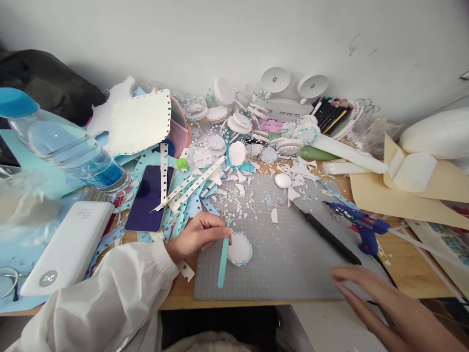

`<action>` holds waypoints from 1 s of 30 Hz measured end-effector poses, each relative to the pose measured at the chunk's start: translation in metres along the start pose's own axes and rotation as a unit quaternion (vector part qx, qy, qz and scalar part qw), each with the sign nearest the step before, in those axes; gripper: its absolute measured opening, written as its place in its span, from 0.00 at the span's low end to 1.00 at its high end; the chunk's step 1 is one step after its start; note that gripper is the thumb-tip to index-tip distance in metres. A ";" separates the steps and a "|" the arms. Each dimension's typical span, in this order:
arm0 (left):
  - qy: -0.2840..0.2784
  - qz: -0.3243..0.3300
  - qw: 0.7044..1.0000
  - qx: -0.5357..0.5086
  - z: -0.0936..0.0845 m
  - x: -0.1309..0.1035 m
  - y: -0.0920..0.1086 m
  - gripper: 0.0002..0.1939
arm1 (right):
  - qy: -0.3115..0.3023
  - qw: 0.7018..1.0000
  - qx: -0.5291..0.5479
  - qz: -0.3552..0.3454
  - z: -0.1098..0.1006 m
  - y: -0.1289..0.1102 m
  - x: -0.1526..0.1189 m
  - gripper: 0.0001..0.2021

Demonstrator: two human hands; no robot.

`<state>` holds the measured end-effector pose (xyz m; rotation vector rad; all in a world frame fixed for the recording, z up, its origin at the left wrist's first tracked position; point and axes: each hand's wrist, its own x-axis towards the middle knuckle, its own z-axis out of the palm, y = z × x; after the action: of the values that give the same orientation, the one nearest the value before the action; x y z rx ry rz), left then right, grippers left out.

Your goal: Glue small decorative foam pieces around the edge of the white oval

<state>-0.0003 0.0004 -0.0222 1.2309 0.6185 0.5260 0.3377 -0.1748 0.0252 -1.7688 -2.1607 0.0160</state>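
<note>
My left hand is closed, its thumb and finger pinching the upper part of a teal craft stick. Beside the stick, close to the fingertips, is a white round disc with a light blue and white edging, over a grey cutting mat. At the lower right, my right hand has its fingers stretched out, somewhat blurred, and nothing shows in it. Nearest to it are a black pen-like tool with a thin tip and a blue glue gun.
Star-punched paper strips and a phone lie left of the mat. A white power bank and a tilted-looking water bottle stand farther left. Decorated white discs pile up at the back. Paper scraps litter the mat.
</note>
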 end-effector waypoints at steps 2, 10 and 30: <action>0.013 0.009 1.000 -0.014 0.002 0.001 0.001 0.17 | -0.014 0.995 0.011 -0.098 0.009 -0.040 0.038 0.11; 0.059 0.025 0.997 -0.049 0.007 0.003 0.002 0.28 | 0.109 0.923 0.007 -0.369 0.065 -0.111 0.144 0.08; -0.006 0.153 0.787 0.597 0.018 -0.002 0.004 0.36 | 0.188 0.846 0.488 0.104 0.104 -0.045 0.149 0.01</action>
<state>0.0107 -0.0124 -0.0146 2.5780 0.7632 0.3603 0.2425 -0.0215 -0.0235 -1.2154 -1.2658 0.6444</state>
